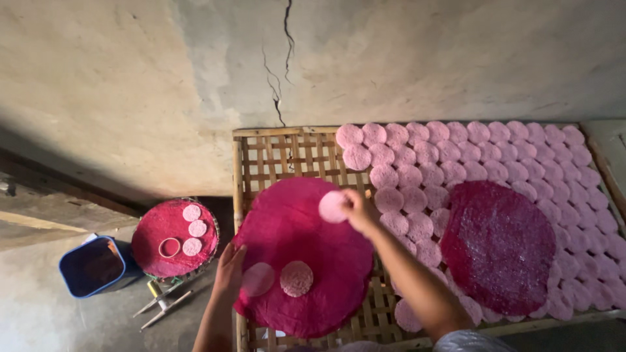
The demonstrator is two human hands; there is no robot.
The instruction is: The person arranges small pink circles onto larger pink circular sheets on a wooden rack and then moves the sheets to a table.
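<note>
At nine o'clock a blue plastic bucket (91, 266) sits beside a round basket (175, 238) topped with magenta cloth. The left hand (229, 268) grips the big magenta cloth disc (304, 255) at its edge, fingers closed on it. At its twelve o'clock the right hand (357, 210) pinches a thin pale-pink round wafer (332, 206). Wafers tile the woven bamboo rack (274, 156).
</note>
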